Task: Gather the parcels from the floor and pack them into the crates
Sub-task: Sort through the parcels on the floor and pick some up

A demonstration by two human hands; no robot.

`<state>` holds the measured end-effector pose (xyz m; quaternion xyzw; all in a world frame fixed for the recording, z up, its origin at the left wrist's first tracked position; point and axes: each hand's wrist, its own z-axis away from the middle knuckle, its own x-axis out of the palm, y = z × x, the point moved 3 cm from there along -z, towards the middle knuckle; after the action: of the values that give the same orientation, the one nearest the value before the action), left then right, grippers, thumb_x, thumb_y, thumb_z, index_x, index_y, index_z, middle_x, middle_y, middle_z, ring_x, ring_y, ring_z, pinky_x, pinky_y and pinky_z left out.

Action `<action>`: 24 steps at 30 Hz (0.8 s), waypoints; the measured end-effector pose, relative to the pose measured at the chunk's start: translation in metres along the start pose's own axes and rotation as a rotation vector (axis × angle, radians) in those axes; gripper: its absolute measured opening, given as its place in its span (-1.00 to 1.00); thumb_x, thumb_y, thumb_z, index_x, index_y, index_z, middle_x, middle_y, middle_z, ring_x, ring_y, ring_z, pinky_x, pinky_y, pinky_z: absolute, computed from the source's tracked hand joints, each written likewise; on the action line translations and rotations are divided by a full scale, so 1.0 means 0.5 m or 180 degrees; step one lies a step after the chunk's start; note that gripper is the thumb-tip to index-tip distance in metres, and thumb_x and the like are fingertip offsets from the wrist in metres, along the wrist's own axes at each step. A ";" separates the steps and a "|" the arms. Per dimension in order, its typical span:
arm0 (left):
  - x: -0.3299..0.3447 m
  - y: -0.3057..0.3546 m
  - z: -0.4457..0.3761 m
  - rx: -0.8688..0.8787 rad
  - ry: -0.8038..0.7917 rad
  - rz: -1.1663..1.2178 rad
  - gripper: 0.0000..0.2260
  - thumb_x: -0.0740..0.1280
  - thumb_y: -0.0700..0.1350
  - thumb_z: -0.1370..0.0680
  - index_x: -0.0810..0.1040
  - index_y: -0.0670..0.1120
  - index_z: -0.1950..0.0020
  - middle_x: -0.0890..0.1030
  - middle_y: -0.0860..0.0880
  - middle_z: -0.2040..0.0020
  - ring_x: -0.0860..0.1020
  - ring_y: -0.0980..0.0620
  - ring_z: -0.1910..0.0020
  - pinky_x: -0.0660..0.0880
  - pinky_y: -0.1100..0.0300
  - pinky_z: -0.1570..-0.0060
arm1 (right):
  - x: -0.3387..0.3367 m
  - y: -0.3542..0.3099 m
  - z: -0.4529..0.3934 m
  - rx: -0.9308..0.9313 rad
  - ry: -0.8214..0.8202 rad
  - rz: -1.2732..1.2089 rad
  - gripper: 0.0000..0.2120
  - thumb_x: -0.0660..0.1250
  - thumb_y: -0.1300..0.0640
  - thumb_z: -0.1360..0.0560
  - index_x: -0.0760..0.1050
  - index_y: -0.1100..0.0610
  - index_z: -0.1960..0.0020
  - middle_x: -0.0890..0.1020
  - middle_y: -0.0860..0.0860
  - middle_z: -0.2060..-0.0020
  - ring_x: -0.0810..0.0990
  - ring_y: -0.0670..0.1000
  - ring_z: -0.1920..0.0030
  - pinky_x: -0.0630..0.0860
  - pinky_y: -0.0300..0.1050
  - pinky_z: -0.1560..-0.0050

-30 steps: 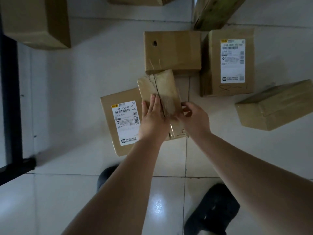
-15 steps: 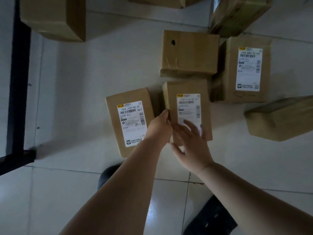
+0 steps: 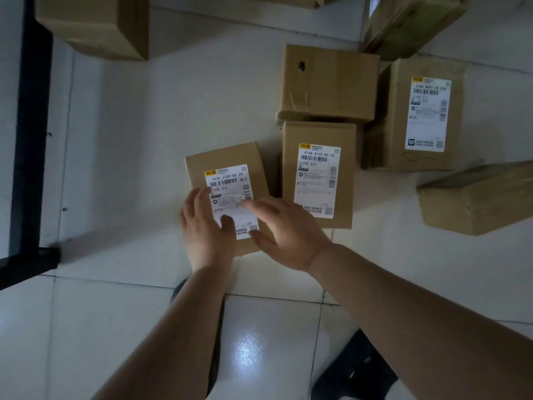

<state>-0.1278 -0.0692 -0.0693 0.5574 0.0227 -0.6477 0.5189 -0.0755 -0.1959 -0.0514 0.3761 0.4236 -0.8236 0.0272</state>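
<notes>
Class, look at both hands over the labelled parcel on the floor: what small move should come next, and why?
Probably close both hands round the J759 parcel and lift it. The left hand and the right hand lie open over its label, fingers spread, gripping nothing, and the parcel rests flat on the tiled floor, apart from the A132 parcel beside it.

I am in a parcel sorting room. Brown boxes (image 3: 328,85) with white shipping labels (image 3: 428,114) sit all over the shiny white tile floor (image 3: 129,168), from 11 o'clock round to 3 o'clock. A black metal frame (image 3: 31,134) stands at 9 o'clock.
</notes>
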 end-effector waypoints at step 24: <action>0.018 -0.032 -0.040 -0.1738 -0.1231 0.1134 -0.42 0.25 -0.32 -0.50 0.14 -0.02 -0.46 0.49 -0.13 -0.17 0.50 -0.21 -0.16 0.50 -0.05 -0.05 | 0.069 0.022 -0.014 0.2803 -0.0024 -0.2132 -0.52 0.37 0.12 -0.46 0.29 0.16 -0.31 0.50 0.06 -0.24 0.48 0.10 -0.24 0.41 -0.16 -0.05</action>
<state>-0.1236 -0.0552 -0.0923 0.2612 -0.0012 -0.6107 0.7475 -0.0920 -0.1883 -0.0833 0.1937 0.1355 -0.8879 -0.3946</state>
